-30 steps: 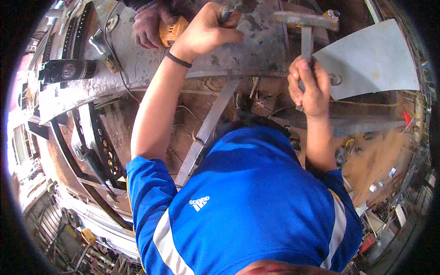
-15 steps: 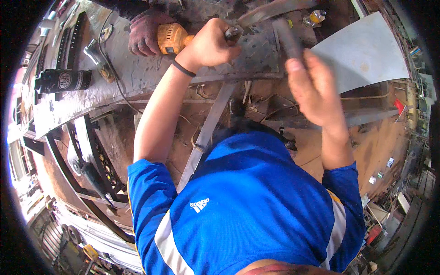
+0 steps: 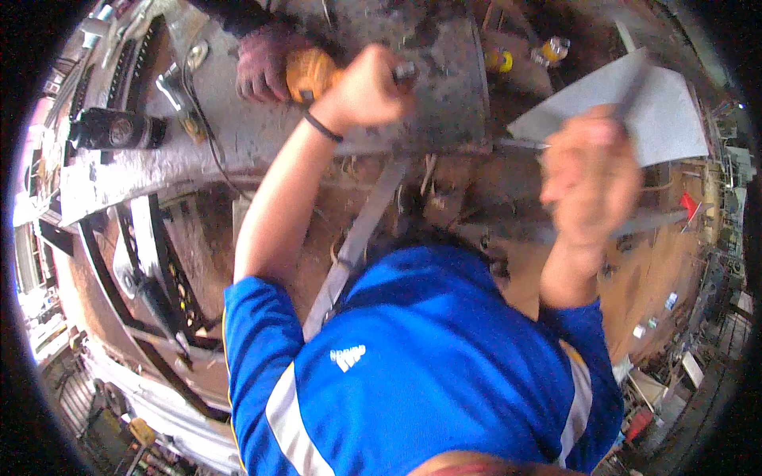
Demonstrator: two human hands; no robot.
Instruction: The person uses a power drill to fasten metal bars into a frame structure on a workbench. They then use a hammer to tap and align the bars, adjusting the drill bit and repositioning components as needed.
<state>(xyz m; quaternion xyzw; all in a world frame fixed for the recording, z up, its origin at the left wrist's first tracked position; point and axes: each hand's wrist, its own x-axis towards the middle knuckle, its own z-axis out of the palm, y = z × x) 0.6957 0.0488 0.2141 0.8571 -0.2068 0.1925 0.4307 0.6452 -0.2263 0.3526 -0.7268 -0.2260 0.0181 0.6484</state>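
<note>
My left hand [image 3: 363, 94] is a closed fist over the dark metal bench [image 3: 444, 127]. From its thumb side juts the blunt dark end of a short rod-like piece [image 3: 406, 73]; its kind I cannot make out. Just left of the fist is a yellow power tool [image 3: 311, 74], with another person's maroon-gloved hand [image 3: 264, 65] on it. My right hand [image 3: 591, 174], smeared by motion, is wrapped round a long dark handle [image 3: 632, 89]. The handle slants up and away over a pale sheet [image 3: 667, 119]; its far end is blurred.
A black can-shaped thing [image 3: 119, 131] and a cable [image 3: 208, 131] are on the bench at left. A clear bottle [image 3: 553, 51] stands at the back right. Below the bench at left an angle grinder [image 3: 147, 289] rests by dark metal bars. A flat bar [image 3: 361, 230] slopes toward my body.
My right hand has swung to the right with the handle, now above the pale sheet. A long brownish shape at the top has gone from view. My left fist has stayed nearly in place.
</note>
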